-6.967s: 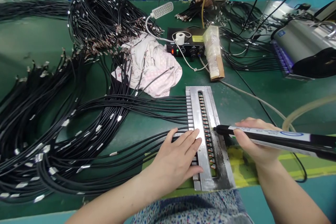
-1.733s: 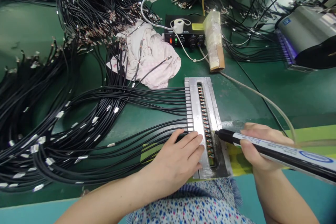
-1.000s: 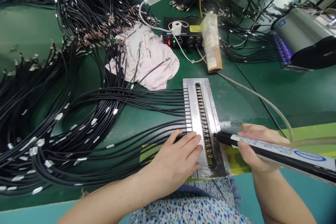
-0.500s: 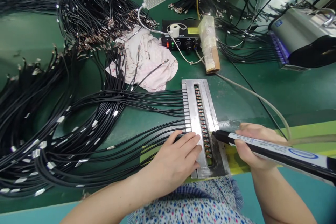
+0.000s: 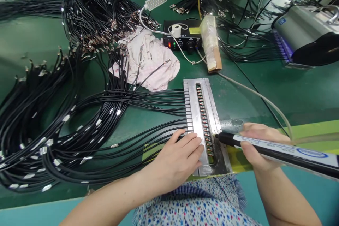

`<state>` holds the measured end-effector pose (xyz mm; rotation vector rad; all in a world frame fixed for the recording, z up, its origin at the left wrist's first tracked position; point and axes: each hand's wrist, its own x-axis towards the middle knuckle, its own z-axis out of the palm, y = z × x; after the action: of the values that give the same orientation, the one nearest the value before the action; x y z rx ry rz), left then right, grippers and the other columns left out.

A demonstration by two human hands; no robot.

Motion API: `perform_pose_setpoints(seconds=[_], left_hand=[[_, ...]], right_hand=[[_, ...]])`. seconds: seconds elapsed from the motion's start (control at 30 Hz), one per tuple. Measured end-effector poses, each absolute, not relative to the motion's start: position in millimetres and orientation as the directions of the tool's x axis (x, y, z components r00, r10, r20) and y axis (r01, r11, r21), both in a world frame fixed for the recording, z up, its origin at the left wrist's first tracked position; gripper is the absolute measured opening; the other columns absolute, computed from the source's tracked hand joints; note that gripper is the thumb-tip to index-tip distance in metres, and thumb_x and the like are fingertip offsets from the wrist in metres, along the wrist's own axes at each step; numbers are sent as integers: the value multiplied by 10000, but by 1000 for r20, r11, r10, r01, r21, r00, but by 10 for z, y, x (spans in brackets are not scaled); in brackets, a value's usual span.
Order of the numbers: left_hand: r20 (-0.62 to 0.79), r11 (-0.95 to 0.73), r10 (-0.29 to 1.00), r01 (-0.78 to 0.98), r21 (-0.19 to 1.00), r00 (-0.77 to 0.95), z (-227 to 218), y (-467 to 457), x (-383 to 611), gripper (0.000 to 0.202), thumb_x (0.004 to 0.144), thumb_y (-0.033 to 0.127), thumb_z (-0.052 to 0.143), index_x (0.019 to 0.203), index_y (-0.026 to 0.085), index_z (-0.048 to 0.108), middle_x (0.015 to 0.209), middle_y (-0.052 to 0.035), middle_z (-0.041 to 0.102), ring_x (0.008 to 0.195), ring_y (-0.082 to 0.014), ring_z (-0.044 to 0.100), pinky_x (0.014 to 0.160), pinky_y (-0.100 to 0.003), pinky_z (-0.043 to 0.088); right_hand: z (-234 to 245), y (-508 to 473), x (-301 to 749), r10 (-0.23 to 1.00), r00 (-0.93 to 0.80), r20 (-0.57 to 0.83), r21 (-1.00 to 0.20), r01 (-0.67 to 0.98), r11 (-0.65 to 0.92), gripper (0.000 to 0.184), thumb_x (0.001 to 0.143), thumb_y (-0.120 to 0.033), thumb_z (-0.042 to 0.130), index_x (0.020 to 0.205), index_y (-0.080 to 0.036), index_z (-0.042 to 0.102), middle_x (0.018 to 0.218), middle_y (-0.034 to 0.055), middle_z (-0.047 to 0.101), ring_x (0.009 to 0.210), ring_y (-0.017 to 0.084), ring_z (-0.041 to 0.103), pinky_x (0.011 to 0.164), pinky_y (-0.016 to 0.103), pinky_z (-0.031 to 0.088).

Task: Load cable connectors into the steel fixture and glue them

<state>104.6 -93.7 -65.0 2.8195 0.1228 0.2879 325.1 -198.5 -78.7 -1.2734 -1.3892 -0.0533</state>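
Right hand (image 5: 258, 161) closed snugly around the black-and-white marker (image 5: 291, 153), whose dark end meets the right rail of the metal fixture (image 5: 195, 113); touching or a hair off, can't tell! Left hand (image 5: 182, 155) lies open, fingers slightly spread, over the fixture's near left side. That fixture sits at the near edge of the bench (image 5: 238, 93), connectors (image 5: 203, 113) lined along its slot, black cables (image 5: 124, 97) streaming left. Farther back, a pink cloth (image 5: 156, 69) and a control box (image 5: 181, 46) showing 2 lights, red and green.
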Motion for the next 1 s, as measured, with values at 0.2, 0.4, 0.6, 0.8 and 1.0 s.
perform_pose_setpoints(seconds=[0.2, 0.4, 0.6, 0.8, 1.0], left_hand=[[176, -951, 119, 62, 303, 977, -638, -933, 1045, 270, 936, 279, 405, 1112, 114, 527, 1158, -93, 560, 1150, -222, 459, 1025, -427, 282], [174, -950, 120, 62, 307, 977, -645, -932, 1045, 269, 932, 281, 414, 1113, 115, 524, 1159, -92, 557, 1154, -221, 459, 1030, -423, 278], [181, -946, 128, 65, 317, 975, -655, -930, 1050, 255, 915, 275, 453, 1101, 115, 526, 1146, -88, 560, 1149, -214, 463, 1029, -424, 283], [203, -949, 128, 60, 310, 971, -664, -933, 1050, 260, 912, 279, 460, 1102, 116, 531, 1137, -93, 567, 1148, -218, 470, 1025, -420, 291], [197, -950, 124, 59, 308, 972, -657, -936, 1050, 261, 918, 282, 445, 1100, 118, 536, 1135, -96, 569, 1144, -221, 471, 1016, -431, 305]], right_hand=[[-763, -1941, 3248, 643, 254, 722, -597, 698, 394, 234, 611, -143, 650, 830, -226, 649, 610, -4, 608, 490, 169, 570, 449, 332, 488], [-719, -1913, 3228, 633, 230, 739, -587, 680, 439, 239, 604, -116, 640, 821, -216, 648, 573, -16, 594, 451, 155, 552, 437, 325, 486], [-675, -1903, 3214, 653, 241, 718, -616, 658, 434, 215, 603, -130, 634, 801, -212, 641, 562, -17, 577, 430, 148, 528, 393, 308, 458], [-667, -1902, 3202, 647, 248, 721, -615, 659, 433, 213, 602, -124, 633, 797, -210, 639, 570, -13, 585, 428, 148, 526, 392, 314, 460], [-670, -1894, 3192, 640, 244, 729, -605, 667, 434, 180, 616, -147, 638, 789, -198, 634, 560, -13, 572, 435, 147, 535, 401, 308, 462]])
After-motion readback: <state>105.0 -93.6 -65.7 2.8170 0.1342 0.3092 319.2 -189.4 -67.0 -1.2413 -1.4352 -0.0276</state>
